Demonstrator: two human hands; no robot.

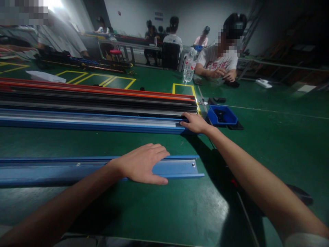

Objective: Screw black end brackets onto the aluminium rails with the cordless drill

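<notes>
A blue metal channel (177, 167) lies lengthwise on the green table in front of me, its right end showing a small screw or hole. Across it rests my left hand (144, 164), open, with the thumb over the near edge and the fingers stretched toward the far edge. Farther back, my right hand (196, 122) is closed around the right end of a second blue rail (115, 124). The underside of that grip is hidden. Right behind this rail lie several black rails (102, 99) and an orange-red one (115, 91), side by side.
A blue bin (223, 116) with dark small parts stands right of the rail ends. Plastic bottles (189, 67) stand farther back, near a seated person (218, 58) handling something small. Yellow tape outlines (183, 85) mark the green tabletop. Other people sit beyond.
</notes>
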